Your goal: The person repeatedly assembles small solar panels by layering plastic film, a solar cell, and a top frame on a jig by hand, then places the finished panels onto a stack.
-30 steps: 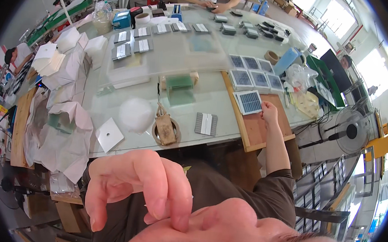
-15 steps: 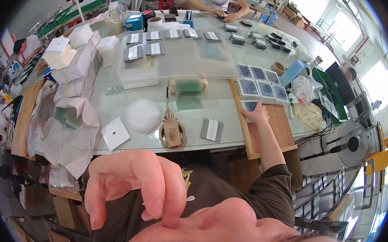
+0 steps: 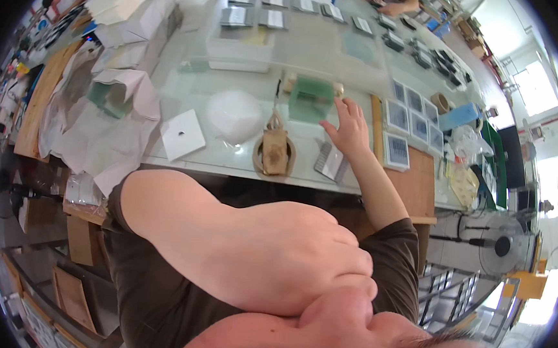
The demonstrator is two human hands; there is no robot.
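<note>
My left hand [image 3: 300,246] is raised close to me in the foreground, its fingers curled in, with nothing visible in it; its palm side is hidden. Over the glass-topped table, my right hand [image 3: 350,127] reaches out with fingers spread and holds nothing. Its fingertips are beside a stack of green glass sheets [image 3: 311,99]. Near its wrist lies a banded bundle of grey strips [image 3: 331,163], partly covered. Several small solar panels [image 3: 397,116] sit to the right, on a brown wooden board [image 3: 413,183].
A wooden block tool [image 3: 274,151] rests on a tape roll [image 3: 256,161]. To its left are a white square pad [image 3: 183,135] and a white round pile [image 3: 233,114]. Crumpled white wrapping [image 3: 133,125] spreads at the left. Another person's hand [image 3: 394,9] shows at the back.
My right hand has left the solar panels and moved left towards the green glass. My left hand has moved right and its fingers have closed. The view has tilted down.
</note>
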